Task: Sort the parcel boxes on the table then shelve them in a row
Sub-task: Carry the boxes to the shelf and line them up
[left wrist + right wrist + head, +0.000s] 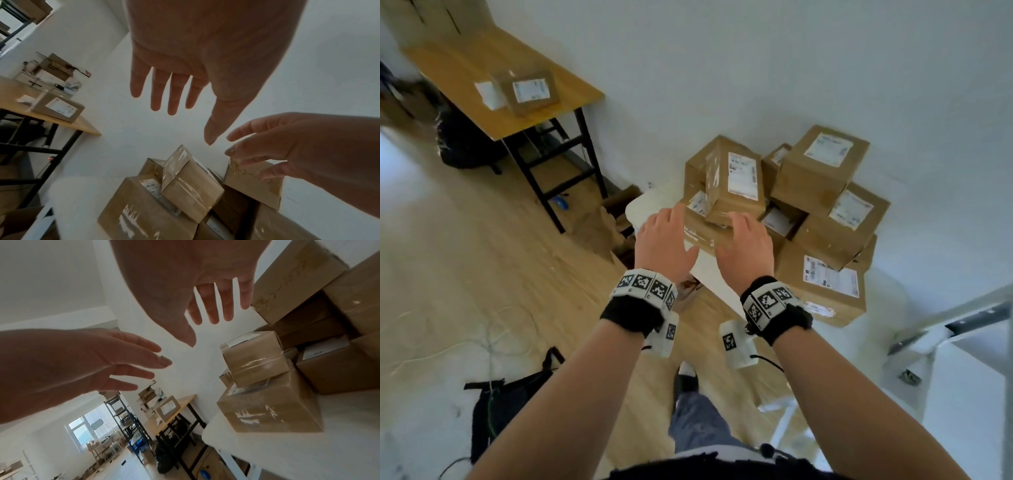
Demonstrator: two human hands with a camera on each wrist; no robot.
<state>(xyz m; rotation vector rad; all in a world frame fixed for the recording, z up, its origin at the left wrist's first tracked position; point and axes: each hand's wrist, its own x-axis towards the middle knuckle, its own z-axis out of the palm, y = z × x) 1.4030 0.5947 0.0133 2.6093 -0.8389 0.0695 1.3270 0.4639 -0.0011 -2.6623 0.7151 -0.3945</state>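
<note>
Head view bright, even daylight, soft shadows; strong wide-angle bending at edges, slight motion blur on wooden table [493, 68]. Wrist views dimmer, palms backlit against white wall, near-silhouette. Window [88, 430] blown out. Glare streaks on tape of parcel boxes [180, 183]

Both arms reach out: the left hand [659, 240] and right hand [746, 246] hover spread-fingered before a tilted parcel box [732, 185] topping the heap on the white surface [640, 209].

Bare forearms, black wristbands [631, 313] with white coded tags, blue jeans [698, 425]
</note>
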